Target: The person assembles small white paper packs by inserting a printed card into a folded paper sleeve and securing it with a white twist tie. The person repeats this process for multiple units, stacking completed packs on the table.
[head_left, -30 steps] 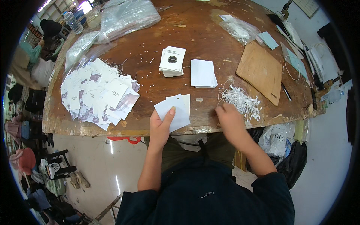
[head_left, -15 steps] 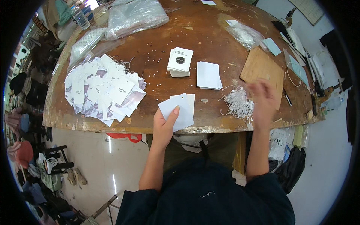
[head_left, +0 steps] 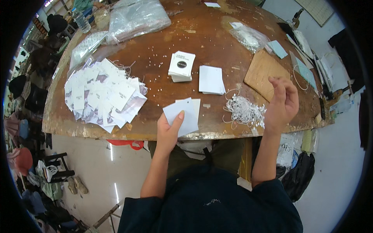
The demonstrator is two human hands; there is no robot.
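Note:
My left hand point(head_left: 169, 130) is closed on a pale tag card point(head_left: 185, 116), thumb on top; a small hole shows near the card's top edge. Behind that card, a second cream card point(head_left: 196, 106) sticks out to the right. Right of a tangled heap of white hang-tag strings point(head_left: 243, 110), my right hand point(head_left: 283, 104) is raised with its fingers loosely bent and apart. I see nothing between them. Beyond the left hand stand a stack of printed white tags point(head_left: 181, 66) with a dark round mark and a stack of blank cards point(head_left: 211, 79).
A large pile of strung tags point(head_left: 105, 95) covers the table's left side. Plastic-wrapped packs point(head_left: 136, 21) and a water bottle point(head_left: 81, 20) stand at the far left. A brown board point(head_left: 265, 73), a clear bag point(head_left: 250, 37) and light-blue cards point(head_left: 277, 49) lie to the right.
My right hand has moved rightward from the near side of the brown board and is less blurred. My left hand keeps its hold on the cards. The whole view has shifted slightly.

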